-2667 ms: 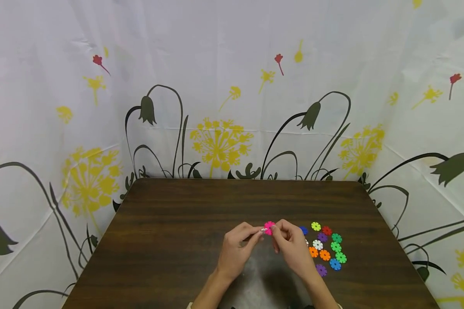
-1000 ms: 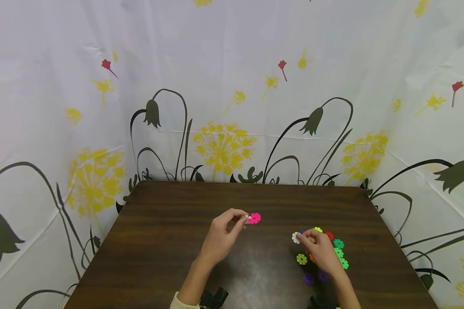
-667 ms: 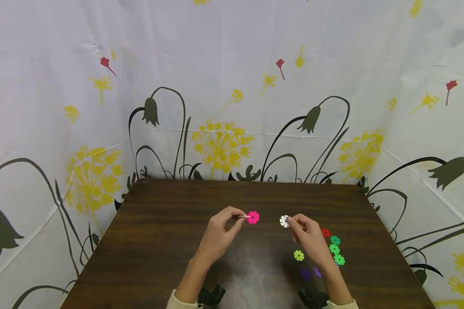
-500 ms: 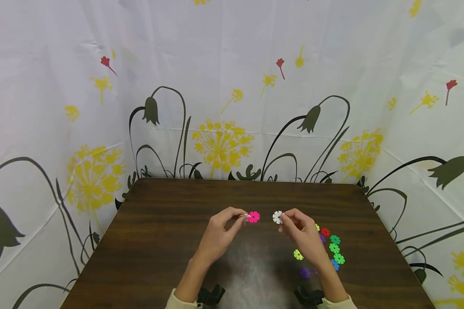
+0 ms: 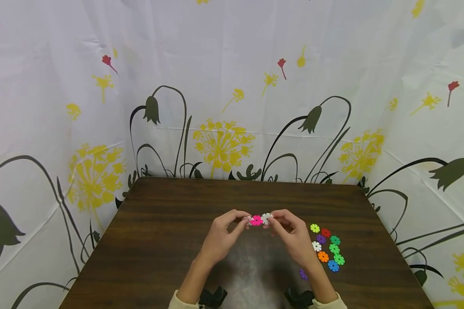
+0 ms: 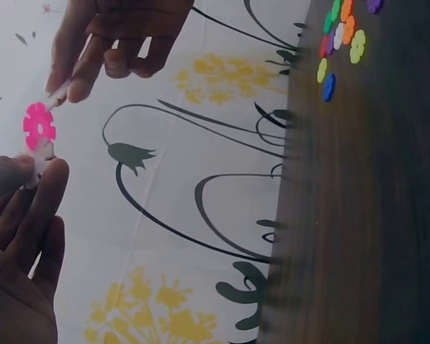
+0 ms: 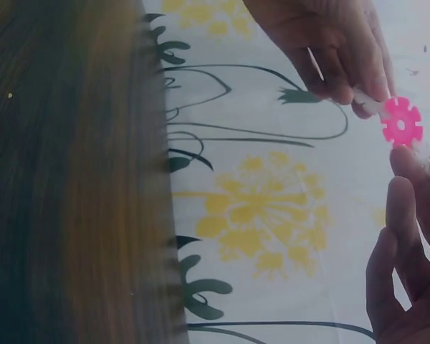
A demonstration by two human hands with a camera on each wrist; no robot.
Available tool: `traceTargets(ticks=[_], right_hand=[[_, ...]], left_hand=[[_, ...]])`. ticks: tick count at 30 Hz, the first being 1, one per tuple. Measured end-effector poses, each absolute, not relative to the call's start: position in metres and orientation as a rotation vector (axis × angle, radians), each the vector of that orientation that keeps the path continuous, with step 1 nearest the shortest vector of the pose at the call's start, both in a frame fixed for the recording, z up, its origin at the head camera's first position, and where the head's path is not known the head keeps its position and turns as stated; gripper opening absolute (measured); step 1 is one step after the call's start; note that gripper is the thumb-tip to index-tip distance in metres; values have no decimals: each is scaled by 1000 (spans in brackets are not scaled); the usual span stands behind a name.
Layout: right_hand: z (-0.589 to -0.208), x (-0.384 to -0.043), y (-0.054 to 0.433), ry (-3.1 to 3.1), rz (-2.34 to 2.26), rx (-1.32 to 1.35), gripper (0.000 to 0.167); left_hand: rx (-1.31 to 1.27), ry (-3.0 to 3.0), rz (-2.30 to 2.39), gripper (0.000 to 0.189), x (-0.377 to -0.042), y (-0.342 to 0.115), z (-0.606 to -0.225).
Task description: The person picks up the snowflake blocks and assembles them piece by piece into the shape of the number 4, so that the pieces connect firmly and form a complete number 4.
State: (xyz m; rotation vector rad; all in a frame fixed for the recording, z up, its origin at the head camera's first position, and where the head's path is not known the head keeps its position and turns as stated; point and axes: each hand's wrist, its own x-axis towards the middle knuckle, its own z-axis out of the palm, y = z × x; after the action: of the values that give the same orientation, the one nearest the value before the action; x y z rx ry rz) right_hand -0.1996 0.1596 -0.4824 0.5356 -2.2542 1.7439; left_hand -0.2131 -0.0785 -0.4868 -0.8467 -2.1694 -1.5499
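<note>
– Now, item one, pink disc (image 5: 257, 220): where is it sitting?
– Above the surface (image 5: 170, 240), midway between left hand (image 5: 221, 236) and right hand (image 5: 295, 238), in a row running left to right.
– Grips?
– Left is pinching a white piece (image 7: 370, 105); right is pinching a white disc (image 5: 265, 218). Both are meeting the pink rim; slotted or not, cannot tell. Neither hand is lying clearly nearer.
– Outward?
– Loose discs (image 5: 323, 256) are lying rightward.

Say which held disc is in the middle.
The pink disc, flanked by two others: the left hand pinches one white disc, the right hand a second white disc.
</note>
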Motion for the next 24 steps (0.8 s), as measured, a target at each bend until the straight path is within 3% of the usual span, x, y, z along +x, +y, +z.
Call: traceTargets(ticks=[16,24], right_hand=[[-486,-200,155,-2255,1666,484,11],[-492,-207,179,-2750,1429,415,20]], left_hand=[[-763,-2177,-1671,11,-217,-68,-490],[-776,-2213,-1763,8,-225,-73,-490]])
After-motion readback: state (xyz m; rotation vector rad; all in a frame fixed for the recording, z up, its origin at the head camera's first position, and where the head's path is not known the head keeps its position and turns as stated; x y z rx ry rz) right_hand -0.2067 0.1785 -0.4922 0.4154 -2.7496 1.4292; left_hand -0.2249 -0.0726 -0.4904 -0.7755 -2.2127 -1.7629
